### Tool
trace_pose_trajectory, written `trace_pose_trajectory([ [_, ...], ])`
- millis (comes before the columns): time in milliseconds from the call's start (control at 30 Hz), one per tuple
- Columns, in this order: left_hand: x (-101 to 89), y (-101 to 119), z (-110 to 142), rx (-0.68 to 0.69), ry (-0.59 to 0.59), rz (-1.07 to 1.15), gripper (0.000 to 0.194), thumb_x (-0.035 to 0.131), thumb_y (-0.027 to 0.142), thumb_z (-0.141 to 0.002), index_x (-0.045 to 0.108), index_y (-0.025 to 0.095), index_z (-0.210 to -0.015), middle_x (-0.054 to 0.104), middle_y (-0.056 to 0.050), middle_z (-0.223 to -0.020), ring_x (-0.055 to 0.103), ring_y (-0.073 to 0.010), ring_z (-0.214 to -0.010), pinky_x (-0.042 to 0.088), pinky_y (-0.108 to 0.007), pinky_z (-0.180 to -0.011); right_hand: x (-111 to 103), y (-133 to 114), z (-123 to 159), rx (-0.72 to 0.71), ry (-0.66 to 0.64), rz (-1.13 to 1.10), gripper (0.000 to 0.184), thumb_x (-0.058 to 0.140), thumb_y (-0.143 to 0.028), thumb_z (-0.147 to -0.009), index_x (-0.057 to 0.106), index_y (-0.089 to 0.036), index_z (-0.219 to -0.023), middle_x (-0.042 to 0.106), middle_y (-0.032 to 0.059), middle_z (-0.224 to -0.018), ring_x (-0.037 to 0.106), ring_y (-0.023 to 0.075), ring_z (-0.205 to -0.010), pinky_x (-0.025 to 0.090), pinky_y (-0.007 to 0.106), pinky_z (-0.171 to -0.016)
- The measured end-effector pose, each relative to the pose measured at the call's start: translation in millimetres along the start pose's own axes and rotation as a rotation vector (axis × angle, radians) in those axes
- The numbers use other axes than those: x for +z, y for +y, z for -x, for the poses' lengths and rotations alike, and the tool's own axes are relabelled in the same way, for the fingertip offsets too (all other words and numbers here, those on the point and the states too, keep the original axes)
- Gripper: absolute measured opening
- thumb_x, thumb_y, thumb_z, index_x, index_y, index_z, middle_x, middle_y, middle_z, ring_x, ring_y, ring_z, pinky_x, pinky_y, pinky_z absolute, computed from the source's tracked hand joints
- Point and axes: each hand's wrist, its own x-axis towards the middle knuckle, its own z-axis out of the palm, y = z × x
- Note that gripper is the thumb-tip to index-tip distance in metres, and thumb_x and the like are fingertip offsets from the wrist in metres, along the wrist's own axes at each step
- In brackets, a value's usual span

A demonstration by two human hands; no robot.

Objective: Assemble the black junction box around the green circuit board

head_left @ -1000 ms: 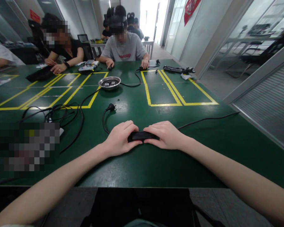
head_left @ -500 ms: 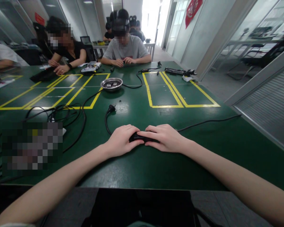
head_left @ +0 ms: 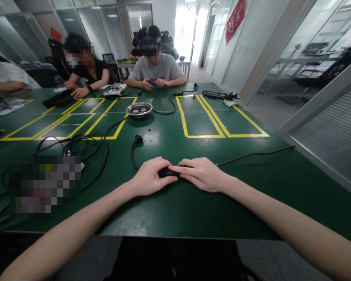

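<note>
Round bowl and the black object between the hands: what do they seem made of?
Bowl: polished metal, likely stainless steel, given its silvery, reflective rim. Black object: perhaps hard plastic with a smooth, faint sheen, though largely covered, so that's uncertain.

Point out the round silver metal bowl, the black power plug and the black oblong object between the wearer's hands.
Round silver metal bowl (head_left: 140,116), head view: its near outer wall.
Black power plug (head_left: 138,139), head view: middle of its body.
Black oblong object (head_left: 166,172), head view: its uncovered part.
</note>
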Motion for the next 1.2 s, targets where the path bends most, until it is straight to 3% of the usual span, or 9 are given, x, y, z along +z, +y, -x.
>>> trace_pose_trajectory([
  [200, 1.1, -2.0, 0.1, 0.014, 0.008, -0.002, 0.023, 0.073, 0.040, -0.092, 0.069, 0.018, -0.095, 0.069, -0.002, -0.086, 0.062, -0.0170, -0.076, 0.047, -0.028, -0.071, -0.7, -1.1, -1.1, 0.072, 0.025, -0.148, 0.033, 0.036, -0.033, -0.112, 0.061, -0.017, -0.127, 0.074, 0.0085, -0.106, 0.072, 0.0185, -0.087, 0.051, 0.029, -0.076],
  [433, 1.0, -2.8, 1.8, 0.032, -0.002, -0.065, 0.027, 0.072, 0.043, -0.091, 0.071, 0.018, -0.101, 0.072, -0.004, -0.089, 0.064, -0.0183, -0.078, 0.048, -0.029, -0.071, 3.8, 1.5, 1.0, 0.083, 0.077, -0.107, 0.026, 0.045, -0.038, -0.110, 0.063, -0.019, -0.106, 0.074, 0.0068, -0.094, 0.070, 0.0187, -0.079, 0.050, 0.028, -0.072],
  [533, -0.1, -2.2, 1.6, 0.039, 0.003, -0.052, 0.025, 0.070, 0.042, -0.094, 0.071, 0.017, -0.101, 0.072, -0.005, -0.089, 0.065, -0.0183, -0.079, 0.049, -0.029, -0.072, 0.9, 1.4, -0.4, 0.033, 0.082, -0.080, 0.029, 0.039, -0.034, -0.111, 0.064, -0.017, -0.115, 0.074, 0.0082, -0.097, 0.070, 0.0189, -0.082, 0.051, 0.029, -0.073],
  [700, -2.6, -1.5, 0.1, -0.006, -0.010, -0.021, 0.025, 0.072, 0.041, -0.094, 0.073, 0.017, -0.100, 0.071, -0.004, -0.086, 0.063, -0.0168, -0.076, 0.046, -0.027, -0.069, -4.6, 2.0, -0.4, -0.083, -0.021, 0.098, 0.041, 0.049, -0.040, -0.108, 0.055, -0.021, -0.144, 0.066, 0.0149, -0.127, 0.070, 0.0228, -0.101, 0.055, 0.032, -0.077],
  [900, -0.4, -3.5, -1.2, -0.088, -0.085, 0.056, 0.030, 0.067, 0.042, -0.096, 0.075, 0.017, -0.110, 0.076, -0.004, -0.091, 0.066, -0.0170, -0.077, 0.049, -0.027, -0.071, -1.7, 3.7, 0.0, -0.075, -0.149, 0.288, 0.050, 0.045, -0.038, -0.109, 0.042, -0.030, -0.158, 0.063, 0.0103, -0.117, 0.067, 0.0171, -0.079, 0.048, 0.026, -0.060],
  [1033, 1.6, -8.1, -0.7, 0.008, 0.035, 0.035, 0.033, 0.064, 0.039, -0.098, 0.072, 0.017, -0.121, 0.077, -0.008, -0.103, 0.068, -0.0225, -0.092, 0.054, -0.036, -0.086, 1.7, 5.8, -0.4, 0.002, -0.177, 0.292, 0.056, 0.044, -0.044, -0.108, 0.039, -0.026, -0.161, 0.064, 0.0098, -0.110, 0.064, 0.0162, -0.067, 0.043, 0.026, -0.054],
  [1200, -1.8, -11.4, -0.3, 0.114, 0.271, -0.029, 0.040, 0.064, 0.031, -0.097, 0.064, 0.021, -0.136, 0.070, -0.013, -0.132, 0.061, -0.0291, -0.122, 0.049, -0.052, -0.108, -4.4, 34.9, 10.6, 0.311, -0.034, 0.225, 0.058, 0.040, -0.044, -0.108, 0.038, -0.022, -0.162, 0.068, 0.0143, -0.119, 0.068, 0.0229, -0.072, 0.052, 0.033, -0.064],
])
